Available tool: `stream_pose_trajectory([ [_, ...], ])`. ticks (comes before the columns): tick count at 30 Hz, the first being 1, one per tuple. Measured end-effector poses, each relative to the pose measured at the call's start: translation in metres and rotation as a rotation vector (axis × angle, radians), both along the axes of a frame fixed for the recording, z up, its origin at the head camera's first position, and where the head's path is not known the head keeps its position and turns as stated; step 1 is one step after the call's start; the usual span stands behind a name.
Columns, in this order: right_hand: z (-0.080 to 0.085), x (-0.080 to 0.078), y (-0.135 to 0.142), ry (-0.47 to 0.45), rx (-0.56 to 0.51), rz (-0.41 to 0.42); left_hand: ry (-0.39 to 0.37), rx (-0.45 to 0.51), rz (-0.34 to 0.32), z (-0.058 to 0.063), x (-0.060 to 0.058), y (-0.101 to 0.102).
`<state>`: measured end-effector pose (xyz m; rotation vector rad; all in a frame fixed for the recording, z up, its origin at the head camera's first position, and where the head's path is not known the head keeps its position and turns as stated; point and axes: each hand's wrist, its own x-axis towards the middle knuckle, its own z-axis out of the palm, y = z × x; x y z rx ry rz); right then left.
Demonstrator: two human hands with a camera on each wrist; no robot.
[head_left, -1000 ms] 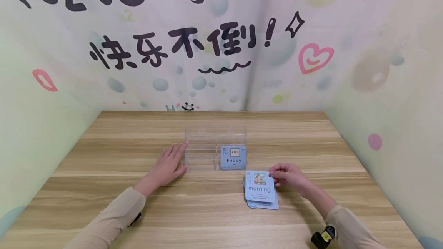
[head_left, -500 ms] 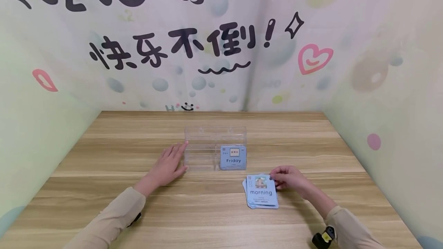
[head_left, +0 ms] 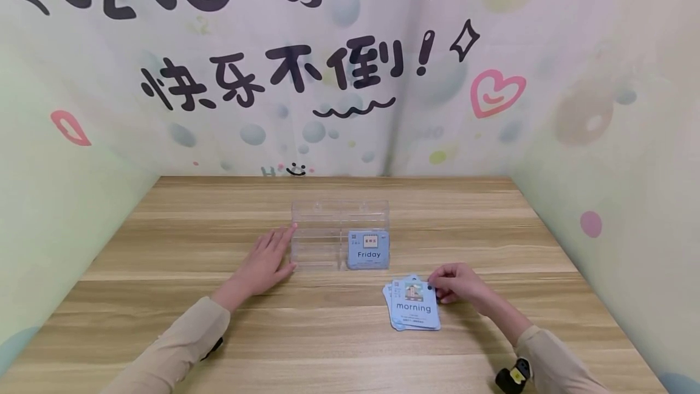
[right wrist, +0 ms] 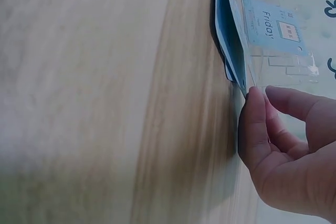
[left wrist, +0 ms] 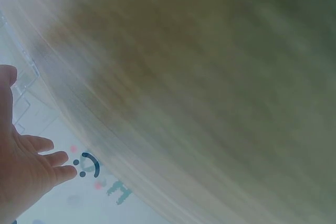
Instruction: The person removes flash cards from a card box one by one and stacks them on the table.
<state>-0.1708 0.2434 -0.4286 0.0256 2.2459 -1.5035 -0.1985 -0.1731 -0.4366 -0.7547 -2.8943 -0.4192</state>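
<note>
My right hand (head_left: 458, 283) pinches the upper right corner of a light blue word card (head_left: 414, 307) reading "morning". This card lies tilted over several other blue cards (head_left: 395, 316), which fan out beneath it on the table. From the right wrist view, the card stack (right wrist: 231, 35) shows edge-on, with thumb and finger at its corner. A clear plastic card holder (head_left: 317, 251) stands further back. In its lower right compartment sits a blue "Friday" card (head_left: 369, 250). My left hand (head_left: 265, 262) touches the holder's left side, fingers spread and fairly straight.
The wood-grain table (head_left: 306, 351) runs back to a printed cloth backdrop (head_left: 246, 132) with black lettering. Pale side walls (head_left: 623, 199) flank it. A black wrist camera (head_left: 513, 376) sits on the right sleeve.
The "morning" card has come down slightly toward me and covers more of the cards beneath. The right hand lowered a little with it. The left hand and holder stay put.
</note>
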Motion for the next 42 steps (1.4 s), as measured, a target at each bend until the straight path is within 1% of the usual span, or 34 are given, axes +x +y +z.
stream_pose_trajectory([
  [4,0.004,0.000,0.002,0.003,0.053,0.013,0.000,-0.001,0.001,-0.001,-0.001,-0.001],
  [8,0.011,-0.002,0.006,0.034,0.109,0.020,0.002,0.006,0.004,-0.002,-0.001,-0.001],
  [14,0.025,-0.008,0.008,0.095,0.124,0.053,0.000,0.008,0.004,-0.001,-0.001,-0.001],
  [20,0.034,-0.015,0.002,0.154,0.148,0.073,-0.004,0.006,0.005,0.000,-0.001,0.000],
  [23,0.035,-0.019,-0.003,0.181,0.171,0.084,-0.007,0.009,0.005,0.000,0.000,0.000],
  [27,0.034,-0.024,-0.009,0.189,0.178,0.082,-0.010,0.008,0.006,-0.001,0.000,-0.001],
  [30,0.032,-0.027,-0.013,0.190,0.169,0.073,-0.009,0.003,0.007,0.000,-0.001,0.000],
  [37,0.031,-0.032,-0.020,0.224,0.156,0.074,0.000,0.005,0.002,-0.002,-0.001,0.000],
  [42,0.033,-0.034,-0.025,0.242,0.137,0.065,0.002,0.011,0.003,-0.003,-0.002,-0.001],
])
